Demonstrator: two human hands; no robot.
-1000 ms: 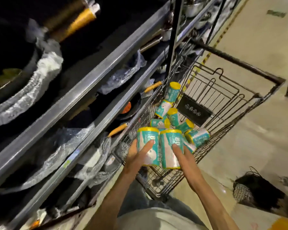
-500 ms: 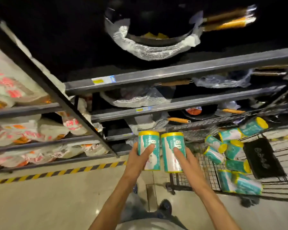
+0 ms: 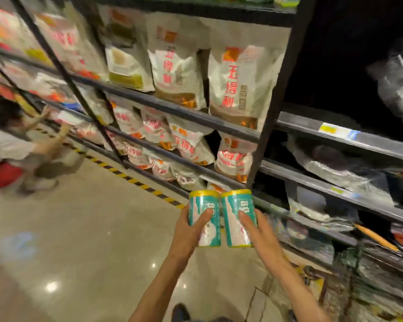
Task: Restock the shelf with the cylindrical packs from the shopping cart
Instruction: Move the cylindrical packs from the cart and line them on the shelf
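Teal, yellow-capped packs sit side by side, touching, at six o'clock in the head view: the left hand (image 3: 191, 231) grips the left pack (image 3: 205, 212), the right hand (image 3: 258, 233) grips the right pack (image 3: 236, 212), each printed "80". At twelve o'clock, shelf (image 3: 184, 110) bags (image 3: 240, 82) bear red Chinese characters, blurred.

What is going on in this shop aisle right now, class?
A person holds two teal cylindrical packs upright, side by side: the left hand grips the left pack, the right hand grips the right pack. Both are in the air in front of shelves stocked with white bags; neither is shelved yet.
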